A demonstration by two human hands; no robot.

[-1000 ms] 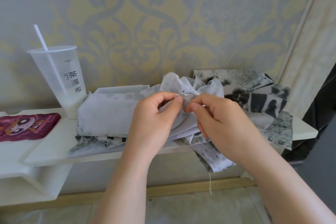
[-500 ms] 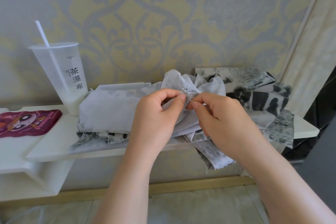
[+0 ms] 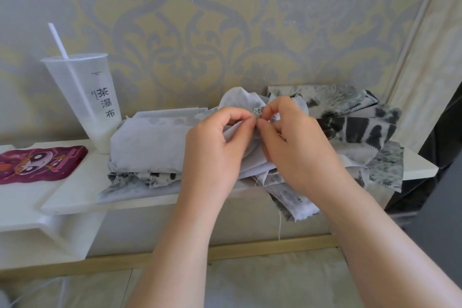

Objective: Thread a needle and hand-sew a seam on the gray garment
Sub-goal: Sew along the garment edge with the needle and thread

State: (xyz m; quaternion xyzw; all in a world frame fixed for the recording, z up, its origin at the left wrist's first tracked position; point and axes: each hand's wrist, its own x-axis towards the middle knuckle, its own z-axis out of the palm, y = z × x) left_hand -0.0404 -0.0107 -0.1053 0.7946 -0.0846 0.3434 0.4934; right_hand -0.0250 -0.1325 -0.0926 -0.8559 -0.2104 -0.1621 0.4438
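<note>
White shelf (image 3: pixel 82 190) below patterned wallpaper: gray garment (image 3: pixel 150 145) heaped mid-shelf, long axis along the front edge. Left hand (image 3: pixel 215 150) and right hand (image 3: pixel 300 152) raised, backs toward camera, fingers pinching one bunched fold.

Straw cup (image 3: pixel 85 97) stands near a maroon cartoon pouch (image 3: pixel 37 164)

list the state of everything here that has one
gray garment, heaped on the shelf, one fold lifted
left hand, pinches the lifted fold
right hand, pinches the same fold; needle not visible
cup, upright, straw in, little white liquid left
patterned fabric, piled, hanging over the shelf edge
</note>
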